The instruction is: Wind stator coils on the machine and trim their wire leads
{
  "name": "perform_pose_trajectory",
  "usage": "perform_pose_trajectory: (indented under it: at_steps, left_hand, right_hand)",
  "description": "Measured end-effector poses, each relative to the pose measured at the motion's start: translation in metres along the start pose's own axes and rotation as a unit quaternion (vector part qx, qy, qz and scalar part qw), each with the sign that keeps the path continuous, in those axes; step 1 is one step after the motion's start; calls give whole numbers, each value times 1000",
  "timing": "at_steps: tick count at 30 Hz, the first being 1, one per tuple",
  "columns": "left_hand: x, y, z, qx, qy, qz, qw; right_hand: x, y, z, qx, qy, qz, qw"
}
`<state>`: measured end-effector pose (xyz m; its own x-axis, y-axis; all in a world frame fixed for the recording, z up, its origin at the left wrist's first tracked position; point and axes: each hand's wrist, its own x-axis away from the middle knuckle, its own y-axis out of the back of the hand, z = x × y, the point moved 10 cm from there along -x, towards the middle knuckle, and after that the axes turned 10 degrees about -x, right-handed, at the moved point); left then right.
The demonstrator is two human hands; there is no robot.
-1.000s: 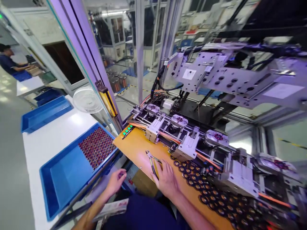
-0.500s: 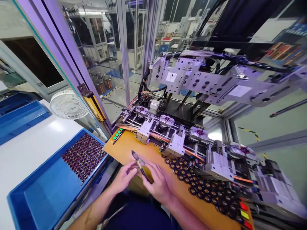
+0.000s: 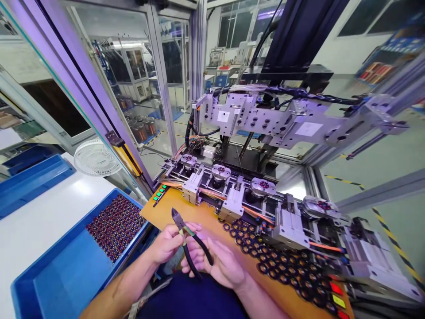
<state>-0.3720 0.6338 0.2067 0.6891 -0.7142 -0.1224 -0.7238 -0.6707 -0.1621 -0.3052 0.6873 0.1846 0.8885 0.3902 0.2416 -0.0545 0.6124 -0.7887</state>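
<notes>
Left grip (image 3: pixel 168 243) pinches the side cutters (image 3: pixel 185 232) at the pivot, right grip (image 3: pixel 222 266) curls loosely round the handles — blades angled safely away.

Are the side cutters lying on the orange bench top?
No, the left hand and right hand hold the side cutters up above the near edge of the orange bench top.

The cutters (image 3: pixel 175 216) are showing dull dark metal blades and smooth black plastic grips; at 8 o'clock the blue tray (image 3: pixel 56 279) is gleaming as glossy plastic, the worktop (image 3: pixel 206 217) looking matt
</notes>
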Motion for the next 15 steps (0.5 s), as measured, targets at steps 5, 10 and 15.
perform_pose_trajectory:
  at_steps: [5,10,15]
  left_hand:
    - [-2,-13,-12,70,8,66,995]
    - [-3,16,15,-132,-14,7,991]
    - [7,56,31,-525,-135,-199,816]
  right_hand:
    - [-8,-46,-6,-111,-60,145,981]
    - [4,-11,46,41,50,-19,998]
    - [20,-5,144,260,79,-118,955]
